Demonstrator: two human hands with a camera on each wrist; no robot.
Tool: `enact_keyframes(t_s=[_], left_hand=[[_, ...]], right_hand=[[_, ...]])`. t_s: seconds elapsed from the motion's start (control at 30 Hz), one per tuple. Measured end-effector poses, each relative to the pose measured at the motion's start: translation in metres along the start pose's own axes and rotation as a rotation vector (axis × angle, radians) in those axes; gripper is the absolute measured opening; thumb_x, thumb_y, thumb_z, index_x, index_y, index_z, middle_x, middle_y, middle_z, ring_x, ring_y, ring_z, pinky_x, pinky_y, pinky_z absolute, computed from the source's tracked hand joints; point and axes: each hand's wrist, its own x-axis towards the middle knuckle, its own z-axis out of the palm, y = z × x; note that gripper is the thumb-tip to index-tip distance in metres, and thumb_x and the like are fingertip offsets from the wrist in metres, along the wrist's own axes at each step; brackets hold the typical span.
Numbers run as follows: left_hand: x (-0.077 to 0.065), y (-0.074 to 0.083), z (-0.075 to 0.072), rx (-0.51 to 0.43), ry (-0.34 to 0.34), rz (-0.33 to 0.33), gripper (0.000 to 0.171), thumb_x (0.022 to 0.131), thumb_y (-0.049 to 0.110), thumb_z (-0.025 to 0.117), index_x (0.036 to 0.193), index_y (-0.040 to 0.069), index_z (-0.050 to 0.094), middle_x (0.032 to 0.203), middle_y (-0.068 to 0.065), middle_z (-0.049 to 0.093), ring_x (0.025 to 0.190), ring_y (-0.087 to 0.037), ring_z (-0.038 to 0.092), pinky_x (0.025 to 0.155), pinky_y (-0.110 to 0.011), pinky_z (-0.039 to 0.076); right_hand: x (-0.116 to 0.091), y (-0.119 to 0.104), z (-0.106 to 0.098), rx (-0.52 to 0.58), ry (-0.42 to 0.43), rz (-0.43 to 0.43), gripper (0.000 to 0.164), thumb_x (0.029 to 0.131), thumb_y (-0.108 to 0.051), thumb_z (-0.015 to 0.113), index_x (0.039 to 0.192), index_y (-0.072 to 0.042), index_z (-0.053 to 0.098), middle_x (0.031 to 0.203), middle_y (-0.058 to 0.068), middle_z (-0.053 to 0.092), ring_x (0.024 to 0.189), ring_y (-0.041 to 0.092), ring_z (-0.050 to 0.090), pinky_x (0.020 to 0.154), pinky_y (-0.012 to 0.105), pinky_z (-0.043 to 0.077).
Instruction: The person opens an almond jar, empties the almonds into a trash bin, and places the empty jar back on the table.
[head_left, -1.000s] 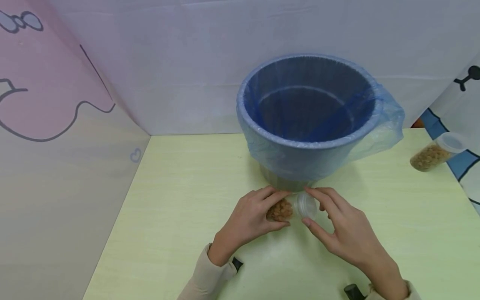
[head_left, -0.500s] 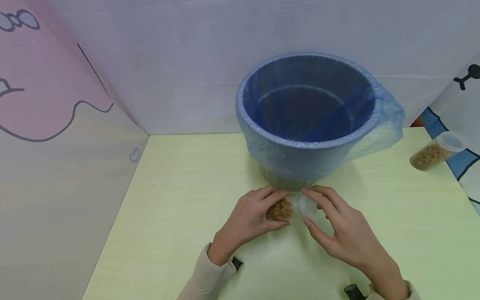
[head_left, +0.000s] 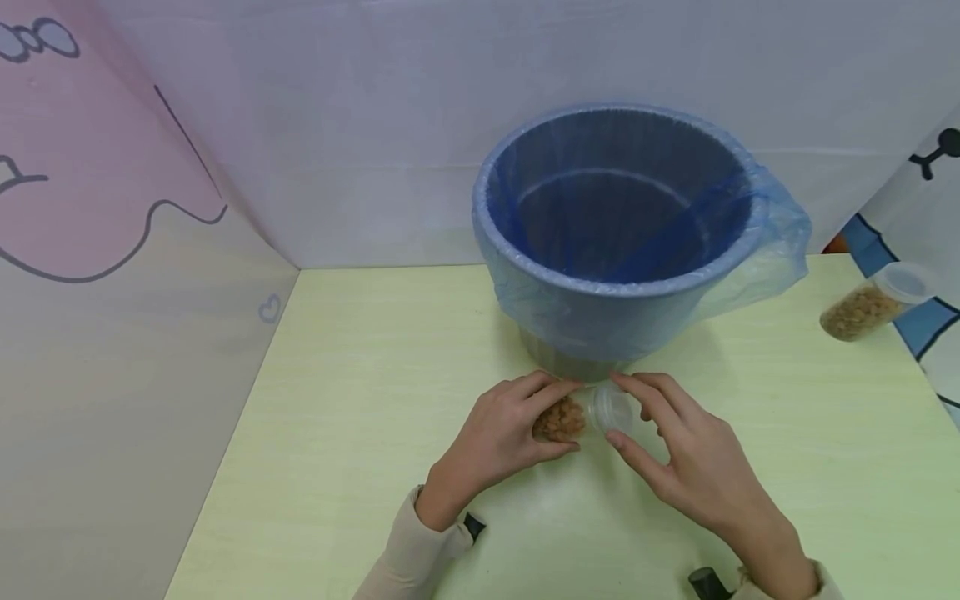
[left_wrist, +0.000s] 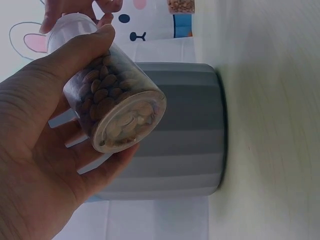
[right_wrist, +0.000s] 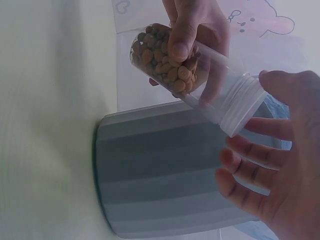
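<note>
left hand [head_left: 501, 435] clamps the nut jar [head_left: 572, 418] centre frame, long axis sideways, lid [head_left: 612, 409] pointing right; right hand [head_left: 686, 457] pinches that lid.

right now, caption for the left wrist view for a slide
Left hand grips a clear jar of nuts sideways beside a grey bin.

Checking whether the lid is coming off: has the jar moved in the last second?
No. The jar sits at the same spot below the bin, between left hand and right hand.
</note>
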Motion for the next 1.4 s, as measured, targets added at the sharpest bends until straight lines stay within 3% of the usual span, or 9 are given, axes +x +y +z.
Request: enact_keyframes(t_s=[0.17,0.4,0.63,0.83,1.0,1.17,1.4], left_hand=[[0.0,-0.0002,0.0003,0.009,0.002,0.004,0.072,0.074,0.045,0.095,0.136,0.021,0.068,0.118,0.004,0.07,0.095,-0.014,0.071,0.084,-0.029,0.06],[0.0012,-0.0013,0.0016,0.014,-0.005,0.01,0.07,0.075,0.046,0.094,0.136,0.021,0.068,0.117,0.004,0.07,0.093,-0.013,0.071,0.083,-0.028,0.059],[0.0001,-0.0012,-0.0004,0.006,-0.007,0.005,0.071,0.076,0.046,0.094,0.136,0.021,0.068,0.119,0.005,0.069,0.097,-0.012,0.071,0.085,-0.028,0.059],[-0.0018,-0.0006,-0.0012,0.004,-0.009,0.004,0.071,0.076,0.045,0.094,0.137,0.021,0.067,0.12,0.005,0.069,0.096,-0.012,0.071,0.085,-0.028,0.059],[-0.0026,-0.0005,-0.0003,0.004,0.001,0.012,0.071,0.076,0.045,0.094,0.137,0.022,0.067,0.118,0.005,0.068,0.095,-0.012,0.07,0.083,-0.028,0.059],[-0.0022,-0.0005,-0.0002,0.004,0.002,0.014,0.071,0.076,0.046,0.093,0.138,0.022,0.066,0.118,0.006,0.068,0.096,-0.012,0.07,0.084,-0.028,0.059],[-0.0016,-0.0011,0.0002,0.008,-0.002,0.018,0.072,0.076,0.046,0.093,0.138,0.022,0.066,0.119,0.006,0.069,0.096,-0.012,0.07,0.085,-0.027,0.059]], right_hand=[[-0.0005,0.0001,-0.0005,0.01,-0.016,-0.012,0.055,0.1,-0.039,0.071,0.146,-0.013,0.058,0.134,0.002,0.062,0.088,0.009,0.063,0.064,0.024,0.052],[-0.001,0.0007,-0.0009,0.028,-0.039,-0.024,0.055,0.102,-0.04,0.066,0.149,-0.014,0.056,0.14,0.005,0.058,0.087,0.007,0.063,0.071,0.019,0.052],[-0.0003,-0.0022,-0.0027,0.06,-0.059,-0.028,0.066,0.092,-0.025,0.077,0.152,-0.014,0.053,0.145,0.009,0.055,0.081,0.004,0.062,0.071,0.013,0.051],[0.0,-0.0019,-0.002,0.007,-0.044,-0.01,0.068,0.093,-0.036,0.078,0.152,-0.013,0.052,0.142,0.008,0.057,0.087,0.009,0.064,0.064,0.023,0.054],[-0.0015,-0.0009,-0.0022,-0.035,-0.043,0.033,0.071,0.086,-0.029,0.085,0.149,-0.015,0.055,0.13,0.0,0.063,0.087,0.008,0.06,0.057,0.025,0.049],[-0.0025,-0.0008,-0.0028,-0.041,-0.043,0.031,0.068,0.084,-0.027,0.086,0.145,-0.016,0.058,0.121,-0.005,0.065,0.084,0.006,0.059,0.058,0.025,0.05],[-0.0035,0.0,-0.0044,-0.036,-0.044,0.006,0.066,0.087,-0.029,0.084,0.147,-0.017,0.058,0.128,-0.002,0.064,0.088,0.008,0.063,0.065,0.027,0.055]])
